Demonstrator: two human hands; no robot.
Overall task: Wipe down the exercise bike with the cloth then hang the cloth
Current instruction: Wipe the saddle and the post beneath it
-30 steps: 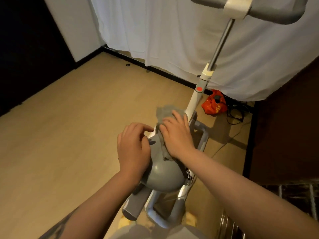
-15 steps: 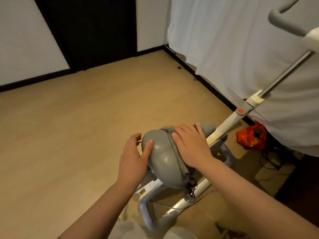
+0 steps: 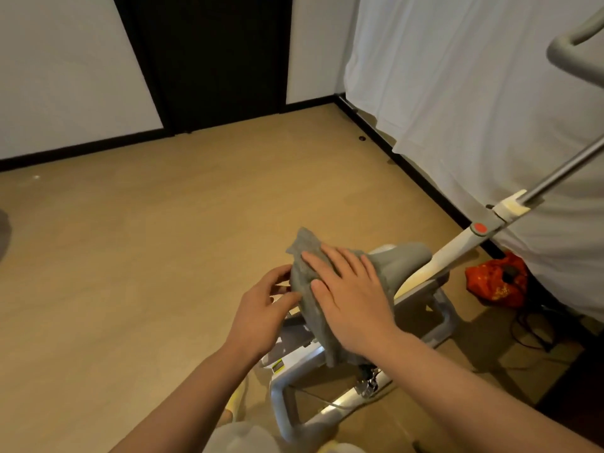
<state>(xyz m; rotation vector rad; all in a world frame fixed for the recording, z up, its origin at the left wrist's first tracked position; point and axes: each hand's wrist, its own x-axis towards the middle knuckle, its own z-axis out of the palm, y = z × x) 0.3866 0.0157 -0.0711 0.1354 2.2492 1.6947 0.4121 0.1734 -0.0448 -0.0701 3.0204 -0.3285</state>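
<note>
Two hands at work: both are on the grey saddle (image 3: 397, 261) of the exercise bike (image 3: 454, 253), at about 5 o'clock in the view from the head camera.
Change: a second ago the cloth (image 3: 307, 273) lay bunched toward the saddle's nose; now it is spread over the wide rear part, with only the nose bare, pointing to 2 o'clock.
Meaning: I judge the saddle wipe well under way, the frame, post and handlebar still to do, and the hanging not yet begun.
Floor (image 3: 147, 256): pale wood, running from 9 o'clock to the dark skirting at 12.
White curtain (image 3: 474, 93): hangs from 12 to 3 o'clock, close behind the bike's sloping post.
Dark doorway (image 3: 209, 60): at 11 o'clock, well apart from the bike.
Handlebar (image 3: 568, 50): grey loop at 2 o'clock, partly out of view.
Right hand (image 3: 351, 299): flat, fingers straight and spread, pressing the cloth onto the saddle; it clasps nothing.
Left hand (image 3: 263, 305): at the saddle's left edge, fingers loosely bent against the cloth's border, seemingly steadying rather than clenching.
Red bag (image 3: 495, 282): on the floor at 3 o'clock, with dark cables (image 3: 536, 325) beside it.
In the way: those cables and the close curtain could hinder reaching the far side, I think.
</note>
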